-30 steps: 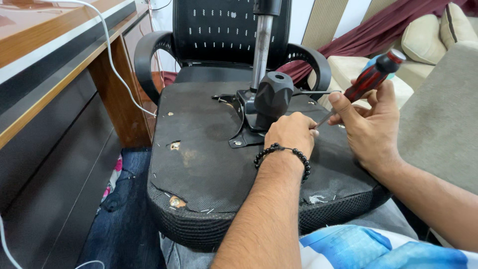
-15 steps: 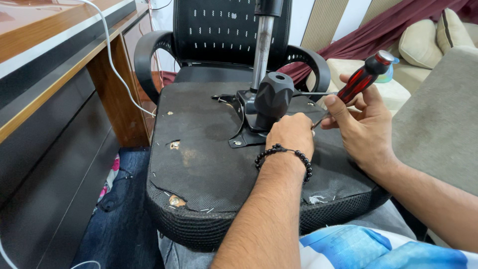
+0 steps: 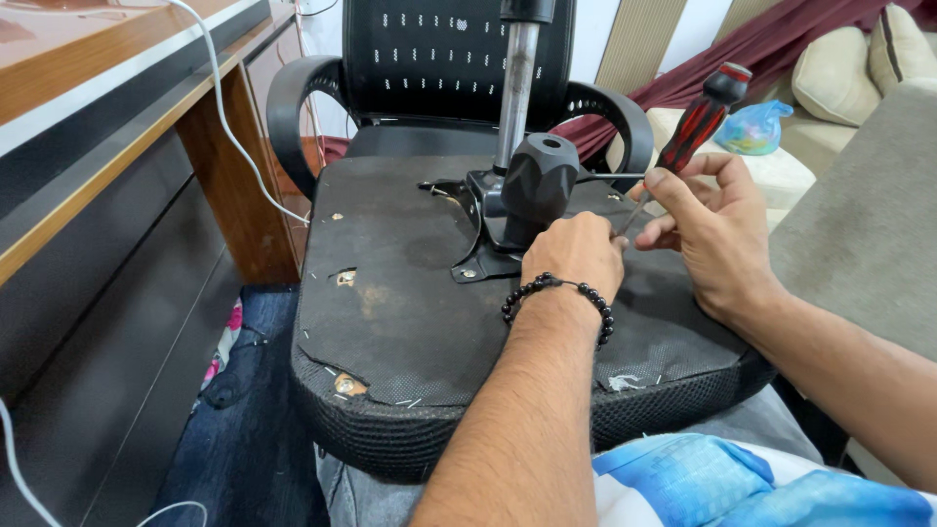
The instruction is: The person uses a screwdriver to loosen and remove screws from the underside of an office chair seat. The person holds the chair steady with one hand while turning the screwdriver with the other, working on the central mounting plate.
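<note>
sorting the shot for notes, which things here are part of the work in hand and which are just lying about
In use:
left hand
right hand
red-and-black screwdriver
metal bracket
upturned chair seat

Lying about:
white cable
wooden desk
cushions
blue plastic bag

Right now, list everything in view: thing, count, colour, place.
Office chair: one, black, upturned on the person's lap, torn underside facing up.
Chair mechanism: one, black, bolted at the seat's middle.
Gas-lift column: one, silver, rising from the mechanism.
Screwdriver: one, red and black handle, tilted, tip down by the mechanism.
Desk: one, wood and dark panels, left.
Cable: one, white, hanging off the desk.
Sofa cushions: beige, top right.
Plastic bag: one, bluish, on the sofa.
Bead bracelet: one, black, left wrist.
Left hand: at the mechanism's base.
Right hand: holding the screwdriver.
</note>
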